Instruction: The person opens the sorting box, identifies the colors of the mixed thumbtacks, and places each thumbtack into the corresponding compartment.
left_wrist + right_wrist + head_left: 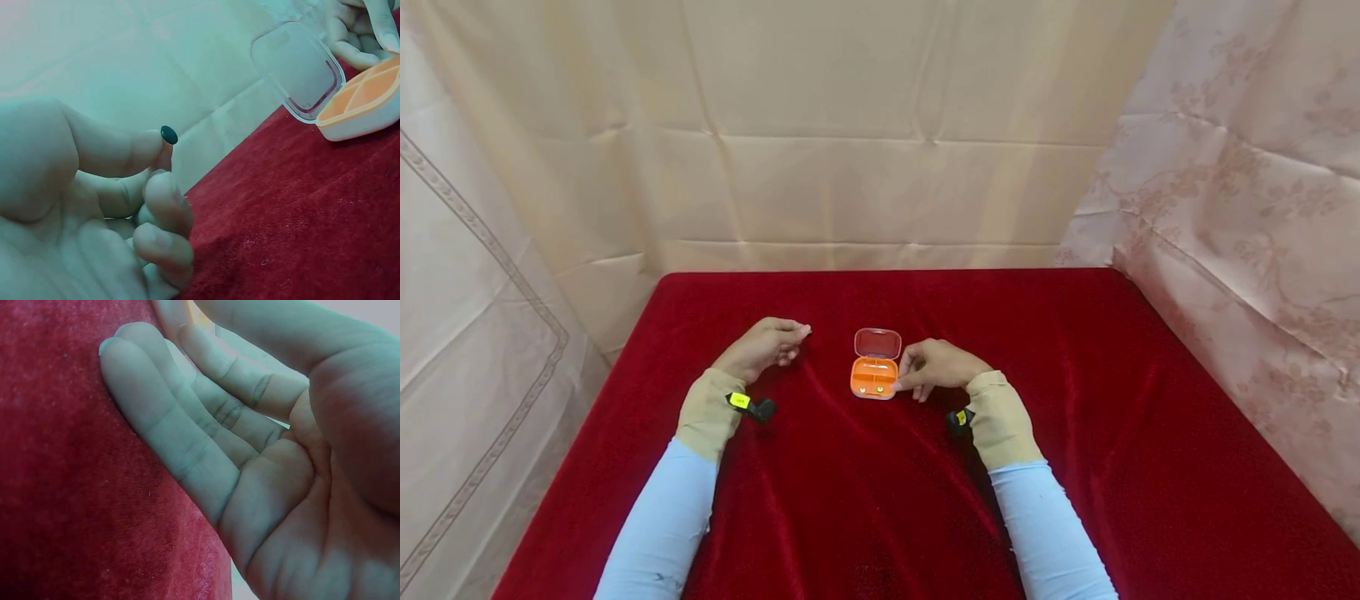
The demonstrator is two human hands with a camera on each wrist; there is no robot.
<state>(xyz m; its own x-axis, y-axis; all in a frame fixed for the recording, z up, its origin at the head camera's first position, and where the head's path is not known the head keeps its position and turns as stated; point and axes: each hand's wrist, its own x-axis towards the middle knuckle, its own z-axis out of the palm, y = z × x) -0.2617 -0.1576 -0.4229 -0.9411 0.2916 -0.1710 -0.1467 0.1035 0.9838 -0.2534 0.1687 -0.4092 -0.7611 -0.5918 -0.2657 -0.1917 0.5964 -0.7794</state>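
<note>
My left hand (pixel 765 346) is raised left of the pill box, pinching a small dark round bead-like piece (pixel 169 135) between thumb and forefinger. Its other fingers are curled below. The orange pill box (pixel 863 377) lies on the table with its clear lid (pixel 877 342) flipped back. Thin walls divide its inside, and two small pieces, one whitish and one yellow-green (pixel 880 389), show near its front. At the box's right side, my right hand (pixel 946 364) holds the edge with thumb and forefinger. In the right wrist view its remaining fingers stretch out beside the red cloth.
A dark red velvet cloth (pixel 850 483) covers the table. Beige curtain (pixel 820 200) hangs behind the far edge, with pale patterned fabric (pixel 1262 250) to the right and a white curtain (pixel 467 292) to the left. Each wrist carries a small black camera (pixel 764 410).
</note>
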